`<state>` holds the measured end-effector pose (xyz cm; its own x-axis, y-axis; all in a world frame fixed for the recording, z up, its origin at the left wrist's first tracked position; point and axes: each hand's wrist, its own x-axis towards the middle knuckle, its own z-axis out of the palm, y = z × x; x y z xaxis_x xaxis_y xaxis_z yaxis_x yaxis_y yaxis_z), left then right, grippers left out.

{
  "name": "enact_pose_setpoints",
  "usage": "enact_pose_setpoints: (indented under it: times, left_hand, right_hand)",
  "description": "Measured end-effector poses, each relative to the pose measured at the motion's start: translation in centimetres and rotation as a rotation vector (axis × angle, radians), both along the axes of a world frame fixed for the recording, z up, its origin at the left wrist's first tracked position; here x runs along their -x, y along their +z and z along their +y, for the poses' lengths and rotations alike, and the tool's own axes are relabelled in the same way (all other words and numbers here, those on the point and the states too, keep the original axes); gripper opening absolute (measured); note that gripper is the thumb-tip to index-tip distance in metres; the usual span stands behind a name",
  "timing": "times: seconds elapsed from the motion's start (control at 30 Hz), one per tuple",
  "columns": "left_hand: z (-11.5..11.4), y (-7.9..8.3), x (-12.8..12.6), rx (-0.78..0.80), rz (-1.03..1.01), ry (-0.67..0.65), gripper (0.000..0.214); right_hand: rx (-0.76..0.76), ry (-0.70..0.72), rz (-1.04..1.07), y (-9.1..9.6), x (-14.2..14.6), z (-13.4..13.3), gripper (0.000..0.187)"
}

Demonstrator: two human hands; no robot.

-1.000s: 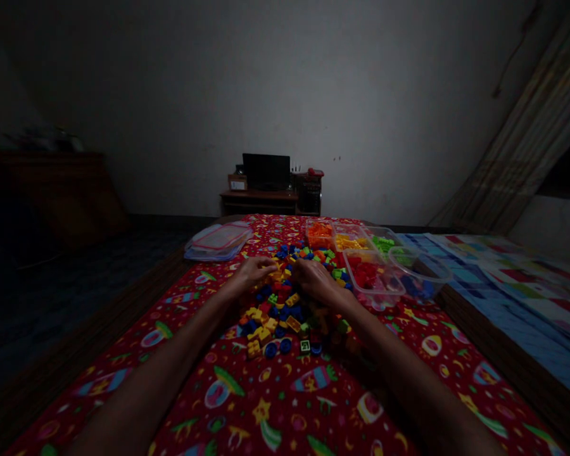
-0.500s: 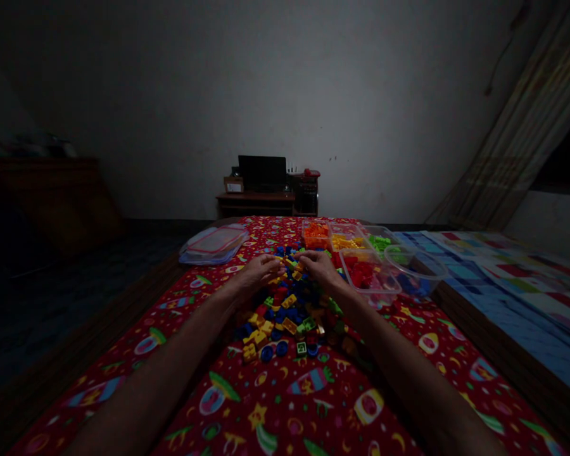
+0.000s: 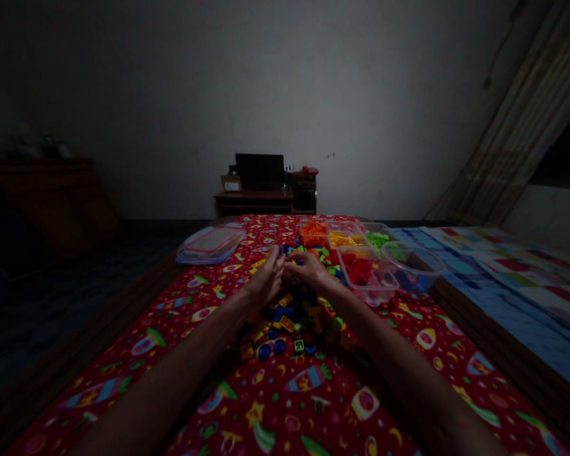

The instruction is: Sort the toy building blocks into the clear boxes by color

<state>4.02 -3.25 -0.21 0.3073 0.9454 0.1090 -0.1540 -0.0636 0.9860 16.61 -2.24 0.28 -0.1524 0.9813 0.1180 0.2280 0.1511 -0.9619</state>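
Above a pile of toy building bricks (image 3: pixel 292 313) in yellow, blue, green and red, my two hands meet. My left hand (image 3: pixel 266 278) is turned palm inward, its fingers pressed together and cupped. My right hand (image 3: pixel 310 268) reaches across to it, with bent, closed fingers touching the left fingers. Whatever lies between the hands is too dark and hidden to make out. Blue wheel-like pieces (image 3: pixel 278 346) and a green square brick (image 3: pixel 299 346) lie at the pile's near edge.
To the right stand clear plastic tubs: one with orange bricks (image 3: pixel 314 233), one with yellow (image 3: pixel 346 239), one with green (image 3: pixel 377 239), one with red (image 3: pixel 360 271), and a round tub (image 3: pixel 415 269) with blue. Stacked lids (image 3: pixel 211 243) lie left on the red patterned cloth (image 3: pixel 313 411).
My hands have come together; the left has turned its palm inward, and the right has moved left to touch it. The view has shifted slightly.
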Motion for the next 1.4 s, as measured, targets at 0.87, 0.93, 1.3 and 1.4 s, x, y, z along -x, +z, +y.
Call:
enact_pose_setpoints:
  times: [0.87, 0.93, 1.3, 1.4]
  left_hand:
    - [4.5, -2.7, 3.3, -0.556, 0.781, 0.268, 0.016]
    - [4.5, -2.1, 3.6, -0.494, 0.747, 0.286, 0.020]
    - [1.9, 1.3, 1.7, -0.580, 0.473, 0.129, 0.033]
    - [0.9, 1.5, 0.8, -0.696, 0.587, 0.175, 0.027]
  right_hand:
    - [-0.001, -0.177, 0.052, 1.4, -2.4, -0.2, 0.014]
    - [-0.005, -0.170, 0.052, 1.4, -2.4, -0.2, 0.014]
    - [0.211, 0.114, 0.440, 0.8, -2.0, -0.1, 0.018]
    - [0.250, 0.194, 0.489, 0.4, -2.1, 0.0, 0.024]
